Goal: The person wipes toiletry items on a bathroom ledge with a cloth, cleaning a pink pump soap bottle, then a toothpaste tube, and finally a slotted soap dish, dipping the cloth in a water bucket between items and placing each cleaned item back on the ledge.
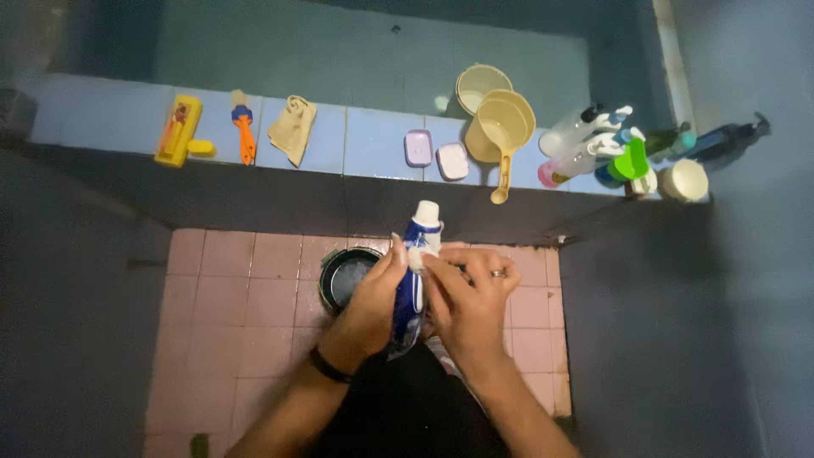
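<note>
A blue and white refill pouch (pixel 413 280) with a white cap at its top is held upright in front of me. My left hand (pixel 371 298) grips its side, a dark band on the wrist. My right hand (pixel 469 297), with a ring on one finger, pinches the pouch just under the cap. Below and left of the pouch a dark round bucket (pixel 346 276) stands on the pink tiled floor (pixel 246 305).
A blue tiled ledge (pixel 365 140) carries a yellow brush (pixel 178 129), an orange brush (pixel 244 127), a beige cloth (pixel 293 127), two soap boxes (pixel 435 153), yellow dippers (pixel 500 127), and spray bottles (pixel 585 140) and jars at the right. A water tank lies behind it. Dark walls close both sides.
</note>
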### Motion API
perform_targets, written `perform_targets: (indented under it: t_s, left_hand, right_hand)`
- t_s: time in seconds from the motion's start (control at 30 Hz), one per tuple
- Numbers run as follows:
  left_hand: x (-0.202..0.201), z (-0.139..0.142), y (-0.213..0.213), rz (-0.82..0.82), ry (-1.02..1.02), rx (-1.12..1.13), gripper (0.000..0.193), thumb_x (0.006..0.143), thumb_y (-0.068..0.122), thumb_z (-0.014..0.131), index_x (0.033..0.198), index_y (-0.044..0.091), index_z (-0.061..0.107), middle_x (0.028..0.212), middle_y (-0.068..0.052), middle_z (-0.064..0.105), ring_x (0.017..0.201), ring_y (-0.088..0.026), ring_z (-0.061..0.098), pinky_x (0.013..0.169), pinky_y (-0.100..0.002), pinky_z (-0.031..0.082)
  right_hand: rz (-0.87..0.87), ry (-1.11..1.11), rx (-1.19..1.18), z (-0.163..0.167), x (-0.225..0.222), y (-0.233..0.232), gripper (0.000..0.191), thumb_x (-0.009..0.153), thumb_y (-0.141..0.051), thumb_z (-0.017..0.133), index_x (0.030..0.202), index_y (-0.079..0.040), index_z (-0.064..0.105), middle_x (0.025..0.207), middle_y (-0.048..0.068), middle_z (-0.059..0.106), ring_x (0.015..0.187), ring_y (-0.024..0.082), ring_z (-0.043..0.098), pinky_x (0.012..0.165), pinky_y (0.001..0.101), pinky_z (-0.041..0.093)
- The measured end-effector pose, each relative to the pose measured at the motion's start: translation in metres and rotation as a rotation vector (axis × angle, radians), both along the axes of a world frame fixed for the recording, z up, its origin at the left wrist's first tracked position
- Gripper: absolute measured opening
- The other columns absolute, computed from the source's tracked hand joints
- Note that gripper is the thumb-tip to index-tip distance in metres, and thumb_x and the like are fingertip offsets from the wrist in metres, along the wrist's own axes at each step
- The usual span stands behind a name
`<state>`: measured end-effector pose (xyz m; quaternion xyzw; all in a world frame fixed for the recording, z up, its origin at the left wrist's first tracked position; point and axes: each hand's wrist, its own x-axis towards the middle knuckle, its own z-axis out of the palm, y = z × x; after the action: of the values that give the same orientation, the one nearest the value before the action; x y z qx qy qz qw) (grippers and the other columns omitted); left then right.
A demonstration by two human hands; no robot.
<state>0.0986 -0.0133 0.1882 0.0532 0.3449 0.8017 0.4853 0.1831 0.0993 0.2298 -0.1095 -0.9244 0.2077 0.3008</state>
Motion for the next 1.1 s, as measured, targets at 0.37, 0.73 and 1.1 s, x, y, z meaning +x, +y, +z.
perform_targets:
  t_s: [0.37,0.73,1.1]
  left_hand:
    - [0.002,-0.007,0.008,0.069,0.048,-0.077,0.047,0.114,0.036,0.038,0.141,0.001,0.054,0.108,-0.009,0.063,0.089,-0.013,0.061,0.076,-0.028,0.051]
    - [-0.001,0.031,-0.006,-0.198,0.182,-0.051,0.049,0.086,0.003,0.074,0.129,0.000,0.051,0.087,-0.011,0.067,0.067,-0.019,0.073,0.062,-0.035,0.065]
    - [0.009,0.039,-0.005,-0.271,0.399,-0.213,0.010,0.088,0.002,0.066,0.091,-0.005,0.060,0.067,-0.008,0.065,0.054,-0.017,0.070,0.048,-0.032,0.060]
  right_hand:
    - [0.054,0.076,-0.834,-0.017,0.002,0.014,0.011,0.100,-0.014,0.065,0.109,-0.008,0.065,0.109,0.007,0.061,0.093,0.020,0.060,0.076,0.0349,0.051]
    - [0.466,-0.032,-1.621,-0.020,0.004,0.056,0.055,0.096,-0.025,0.072,0.143,-0.006,0.053,0.124,0.013,0.063,0.104,0.018,0.064,0.087,0.0332,0.056]
    - [0.537,-0.149,-1.626,-0.038,0.008,0.059,0.050,0.087,-0.015,0.085,0.127,-0.002,0.058,0.118,0.014,0.070,0.107,0.021,0.069,0.093,0.0365,0.058]
